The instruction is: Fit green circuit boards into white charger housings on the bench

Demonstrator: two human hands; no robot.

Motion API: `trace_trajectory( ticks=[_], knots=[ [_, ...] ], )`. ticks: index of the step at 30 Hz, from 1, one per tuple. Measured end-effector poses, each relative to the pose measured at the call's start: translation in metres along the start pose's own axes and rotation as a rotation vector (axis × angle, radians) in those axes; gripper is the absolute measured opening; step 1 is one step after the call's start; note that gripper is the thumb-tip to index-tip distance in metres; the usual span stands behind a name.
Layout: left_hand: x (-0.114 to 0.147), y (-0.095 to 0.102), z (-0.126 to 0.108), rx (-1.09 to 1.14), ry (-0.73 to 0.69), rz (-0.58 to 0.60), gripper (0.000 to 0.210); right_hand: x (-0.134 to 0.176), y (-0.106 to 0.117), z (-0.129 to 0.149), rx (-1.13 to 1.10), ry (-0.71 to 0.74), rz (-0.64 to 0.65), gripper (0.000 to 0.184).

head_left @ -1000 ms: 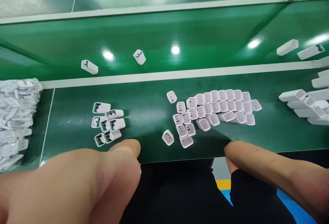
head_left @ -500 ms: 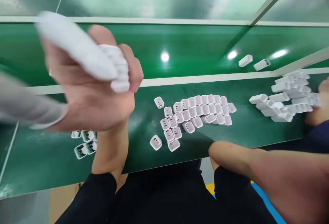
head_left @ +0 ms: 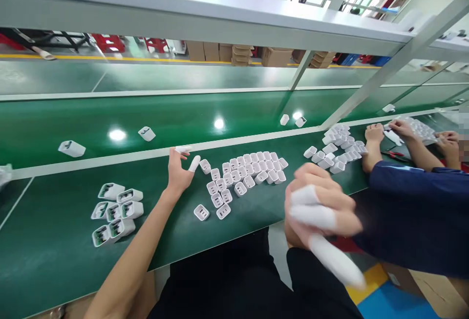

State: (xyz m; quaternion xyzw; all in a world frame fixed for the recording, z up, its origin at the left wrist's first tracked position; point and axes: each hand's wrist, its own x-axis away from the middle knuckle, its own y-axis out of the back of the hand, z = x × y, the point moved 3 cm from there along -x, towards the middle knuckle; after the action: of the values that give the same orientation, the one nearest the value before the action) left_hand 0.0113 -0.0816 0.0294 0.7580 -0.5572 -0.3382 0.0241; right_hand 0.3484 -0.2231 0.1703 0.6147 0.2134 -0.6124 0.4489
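My left hand (head_left: 179, 171) reaches over the green bench with thumb and a finger apart, white finger cots on both, and nothing between them. Just right of its thumb stands a white charger housing (head_left: 205, 166). Beyond that, several such housings with slots in their ends are packed in a cluster (head_left: 242, 170). One more housing (head_left: 201, 212) stands apart near the bench edge. My right hand (head_left: 322, 211) is raised close to the camera, blurred. Its fingers are curled in, with white cots on some of them; one cot-covered digit points down to the right. I see no object in it.
Housings with circuit boards inside (head_left: 116, 211) stand at left. Loose housings (head_left: 72, 148) lie on the green belt (head_left: 183, 123) behind. At right, a co-worker's hands (head_left: 374, 133) are near another cluster of white housings (head_left: 340, 145) and red-handled pliers (head_left: 394, 154). A slanted post (head_left: 361, 96) rises there.
My left hand has gone from close before the camera down beside the housings. My right hand has come up into view near the camera. The view has tilted up, showing the shelf and room.
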Motion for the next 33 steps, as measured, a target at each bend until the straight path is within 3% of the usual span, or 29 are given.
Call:
trace_trajectory(
  ticks=[2,3,4,6,12,16,20,24,27,31,33],
  knots=[
    [0.018,-0.002,0.023,-0.033,0.094,0.082,0.049,0.013,-0.003,-0.01,-0.16,0.008,-0.039,0.062],
    [0.024,-0.003,0.032,-0.03,0.138,0.124,0.052,0.026,-0.003,-0.014,-0.166,-0.065,0.009,0.06],
    [0.028,-0.004,0.039,-0.023,0.172,0.16,0.054,0.043,-0.002,-0.018,-0.114,-0.24,0.072,0.063],
    [0.03,-0.008,0.046,-0.011,0.211,0.219,0.053,0.083,0.011,-0.012,-0.029,-0.411,0.073,0.064],
    [0.026,-0.018,0.041,-0.061,0.14,0.371,0.032,0.2,0.046,0.049,0.238,-0.766,-0.007,0.061],
    [0.029,-0.017,0.032,-0.142,0.048,0.424,0.027,0.23,0.052,0.055,0.352,-0.822,0.046,0.066],
    [0.028,-0.019,0.04,-0.217,-0.041,0.473,0.029,0.214,0.066,0.018,0.439,-0.814,0.119,0.067],
    [0.022,-0.022,0.059,-0.179,-0.008,0.486,0.035,0.163,0.06,-0.042,0.468,-0.787,0.26,0.058],
    [0.018,-0.02,0.068,-0.102,0.118,0.449,0.045,0.107,0.026,-0.102,0.467,-0.746,0.4,0.044],
    [0.016,-0.015,0.072,-0.039,0.242,0.445,0.054,0.028,-0.042,-0.19,0.481,-0.685,0.601,0.026],
    [0.017,-0.014,0.076,-0.031,0.288,0.447,0.056,0.0,-0.078,-0.23,0.523,-0.659,0.683,0.027]
  ],
)
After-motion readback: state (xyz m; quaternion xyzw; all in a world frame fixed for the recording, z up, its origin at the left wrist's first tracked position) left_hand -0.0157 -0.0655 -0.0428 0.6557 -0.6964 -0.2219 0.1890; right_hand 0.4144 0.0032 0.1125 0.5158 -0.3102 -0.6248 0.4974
